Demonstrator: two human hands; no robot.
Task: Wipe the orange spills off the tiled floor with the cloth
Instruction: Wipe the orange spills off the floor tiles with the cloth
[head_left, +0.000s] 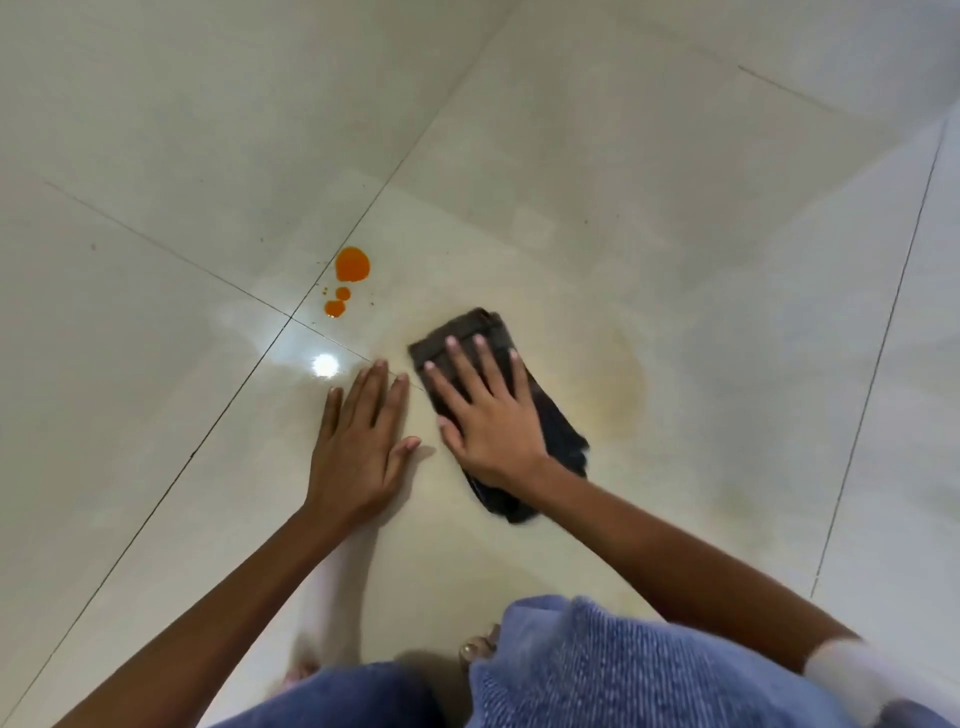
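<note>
A dark folded cloth (556, 426) lies on the pale tiled floor (571, 182). My right hand (480, 410) presses flat on top of it, fingers spread. My left hand (361, 436) rests flat on the bare tile just left of the cloth, holding nothing. An orange spill (352, 264) sits up and left of the cloth, with two smaller orange drops (337, 301) below it near a grout line. A faint yellowish smear (618, 384) stains the tile to the right of the cloth.
My knees in blue fabric (597, 675) fill the bottom of the view, with bare toes (478, 647) showing between them. A bright lamp reflection (324, 364) glints on the tile beside my left fingertips. Dark grout lines cross the floor.
</note>
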